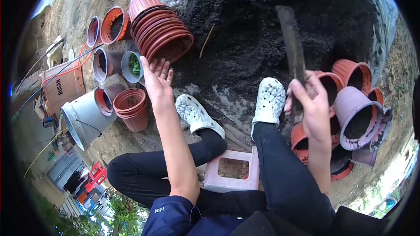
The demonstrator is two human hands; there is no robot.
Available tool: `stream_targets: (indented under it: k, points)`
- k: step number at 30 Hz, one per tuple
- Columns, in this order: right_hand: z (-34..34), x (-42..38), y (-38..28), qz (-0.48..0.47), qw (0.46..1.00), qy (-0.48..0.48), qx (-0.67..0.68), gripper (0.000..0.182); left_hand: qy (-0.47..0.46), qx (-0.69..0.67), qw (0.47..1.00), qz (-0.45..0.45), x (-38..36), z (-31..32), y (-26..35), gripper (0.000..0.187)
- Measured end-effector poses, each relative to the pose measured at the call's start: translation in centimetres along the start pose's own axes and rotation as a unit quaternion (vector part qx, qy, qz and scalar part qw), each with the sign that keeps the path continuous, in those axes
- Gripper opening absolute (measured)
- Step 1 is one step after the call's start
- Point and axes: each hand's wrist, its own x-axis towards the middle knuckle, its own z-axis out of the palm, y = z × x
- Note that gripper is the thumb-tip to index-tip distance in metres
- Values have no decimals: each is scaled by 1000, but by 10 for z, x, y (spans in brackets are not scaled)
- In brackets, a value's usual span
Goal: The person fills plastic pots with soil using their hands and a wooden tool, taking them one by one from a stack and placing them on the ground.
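My left hand is open, palm up with fingers apart, just below the mouth of a leaning stack of reddish-brown pots. Nothing lies in it. On the right, my right hand is beside the lower part of a long, flat, dirt-covered wooden strip. The fingers are curled around the strip, which points away over dark soil. Close to the left hand, a small grey pot has green leaves inside.
Grouped pots lie at the right. At the left are a large white bucket, small stacked pots and a box. White clogs stand at the soil's edge, near a pink stool. A thin stick lies on the soil.
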Motion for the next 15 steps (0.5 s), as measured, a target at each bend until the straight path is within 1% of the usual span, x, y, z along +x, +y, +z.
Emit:
stream_targets:
  k: [1,2,3,5,6,7,9,10,13,15]
  points:
    - [5,8,21,22,1000,-4,5,21,-13,-13,1000,21,-2,2,0,82]
    - [5,13,43,15,1000,-13,4,21,-31,-26,998,49,-6,5,-5,76]
    - [20,-15,49,97,995,27,-27,20,-2,34,999,-27,-15,-13,-7,72]
    - [17,8,71,94,995,12,-40,20,-27,-10,1000,2,1,6,-14,68]
    - [20,19,79,85,996,0,-34,21,-41,-57,997,17,10,10,-10,57]
    - [21,21,82,84,996,0,-34,21,-41,-58,997,18,13,11,-9,57]
    - [20,25,90,66,997,0,-40,21,-65,-148,987,21,13,15,-10,47]
    - [18,27,95,58,997,8,-54,21,-71,-177,981,12,11,17,-9,37]
    - [21,34,98,72,996,20,-39,20,-67,-191,979,3,15,20,-5,34]
    - [20,40,110,53,998,24,-31,21,-45,-195,980,-5,17,22,-2,33]
